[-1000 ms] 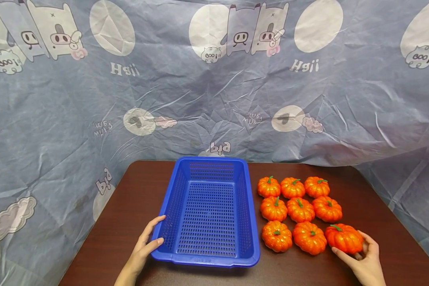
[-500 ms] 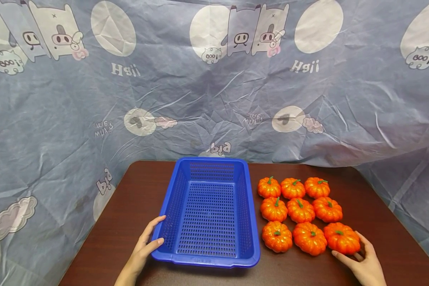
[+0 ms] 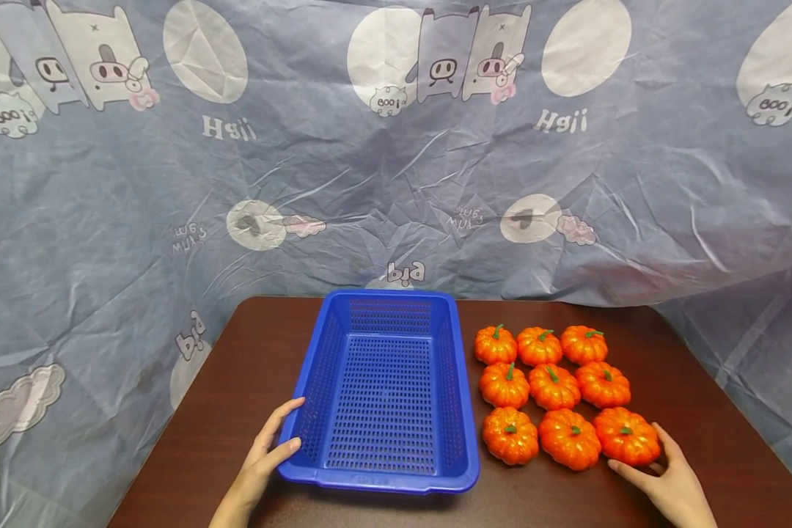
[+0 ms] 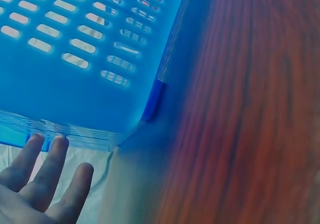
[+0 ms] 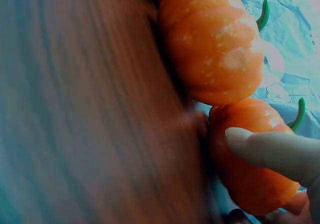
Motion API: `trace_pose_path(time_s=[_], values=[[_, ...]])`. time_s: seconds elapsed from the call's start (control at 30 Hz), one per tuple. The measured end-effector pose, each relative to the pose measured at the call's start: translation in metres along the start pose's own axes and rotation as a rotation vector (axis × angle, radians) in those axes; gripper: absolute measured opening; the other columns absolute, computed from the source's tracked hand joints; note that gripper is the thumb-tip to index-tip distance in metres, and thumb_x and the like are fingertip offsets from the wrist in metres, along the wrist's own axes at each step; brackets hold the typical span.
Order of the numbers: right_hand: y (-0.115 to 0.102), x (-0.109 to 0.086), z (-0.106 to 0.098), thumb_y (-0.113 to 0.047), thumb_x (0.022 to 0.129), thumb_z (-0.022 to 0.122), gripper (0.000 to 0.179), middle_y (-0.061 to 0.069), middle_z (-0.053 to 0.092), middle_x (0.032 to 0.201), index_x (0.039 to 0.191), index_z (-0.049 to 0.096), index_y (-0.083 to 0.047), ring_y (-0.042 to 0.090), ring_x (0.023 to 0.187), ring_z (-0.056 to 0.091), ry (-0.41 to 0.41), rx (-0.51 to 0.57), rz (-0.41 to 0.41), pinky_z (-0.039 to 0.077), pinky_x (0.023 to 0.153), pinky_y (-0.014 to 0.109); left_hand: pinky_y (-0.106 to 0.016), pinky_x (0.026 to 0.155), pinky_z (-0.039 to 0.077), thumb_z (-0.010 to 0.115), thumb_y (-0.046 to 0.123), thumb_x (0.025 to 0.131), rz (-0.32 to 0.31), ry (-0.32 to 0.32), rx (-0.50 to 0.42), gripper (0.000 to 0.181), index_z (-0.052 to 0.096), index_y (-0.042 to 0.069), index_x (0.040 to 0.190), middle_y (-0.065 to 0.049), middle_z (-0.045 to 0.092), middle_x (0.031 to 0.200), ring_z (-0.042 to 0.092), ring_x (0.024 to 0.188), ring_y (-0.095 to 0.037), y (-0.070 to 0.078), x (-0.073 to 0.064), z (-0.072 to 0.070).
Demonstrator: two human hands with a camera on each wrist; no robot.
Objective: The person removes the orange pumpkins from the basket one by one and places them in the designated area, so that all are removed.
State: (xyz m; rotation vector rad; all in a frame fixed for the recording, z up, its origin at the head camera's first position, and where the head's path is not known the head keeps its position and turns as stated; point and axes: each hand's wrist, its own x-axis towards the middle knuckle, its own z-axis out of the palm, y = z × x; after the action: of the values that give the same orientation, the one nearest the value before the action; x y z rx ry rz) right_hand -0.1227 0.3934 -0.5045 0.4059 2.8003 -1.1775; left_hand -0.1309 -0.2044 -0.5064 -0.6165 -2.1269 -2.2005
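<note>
A blue plastic basket (image 3: 386, 480) with perforated walls and floor lies lengthwise on the table. My left hand (image 3: 259, 456) holds its near left side, thumb over the rim. In the left wrist view, several fingers (image 4: 59, 156) reach the basket's outer wall (image 4: 65, 88). On the right, my right hand (image 3: 669, 473) grips the nearest right orange pumpkin (image 3: 627, 438), which sits upright with its green stem up. From the right wrist view, the thumb lies against this pumpkin's side (image 5: 255, 184), and other fingertips show low on it, partly hidden.
Several more small pumpkins (image 3: 554, 386) stand in rows right of the basket, with one (image 3: 570, 440) directly left of the held pumpkin. The dark brown table (image 3: 680, 367) backs onto a grey-blue printed cloth (image 3: 369, 176).
The pumpkin in my right hand has turned from tilted to upright and shifted slightly left, into line with its row. My left hand and the basket have stayed put.
</note>
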Motion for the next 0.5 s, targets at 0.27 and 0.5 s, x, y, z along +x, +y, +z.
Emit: trace_pose_path(time_s=[0.27,0.5], values=[[-0.002,0.004,-0.014,-0.039,0.084,0.068,0.11,0.045,0.006,0.14,0.143,-0.012,0.008,0.061,0.121,0.021,-0.068,-0.039,-0.102,0.026,0.092,0.067,-0.037,0.087,0.048,0.04,0.0,0.094,0.047,-0.061,0.043,0.051,0.028,-0.003,0.143,-0.036,0.031,0.134,0.05,0.116,-0.025,0.004,0.0,-0.004],[-0.008,0.005,-0.024,-0.025,0.081,0.072,0.1,0.045,0.02,0.134,0.143,0.004,0.013,0.059,0.119,0.024,-0.004,-0.053,-0.271,0.022,0.107,0.045,-0.031,0.089,0.046,0.045,0.0,0.093,0.044,-0.041,0.147,0.052,0.031,0.001,0.143,-0.028,0.032,0.139,0.047,0.118,-0.021,0.01,0.0,-0.003]])
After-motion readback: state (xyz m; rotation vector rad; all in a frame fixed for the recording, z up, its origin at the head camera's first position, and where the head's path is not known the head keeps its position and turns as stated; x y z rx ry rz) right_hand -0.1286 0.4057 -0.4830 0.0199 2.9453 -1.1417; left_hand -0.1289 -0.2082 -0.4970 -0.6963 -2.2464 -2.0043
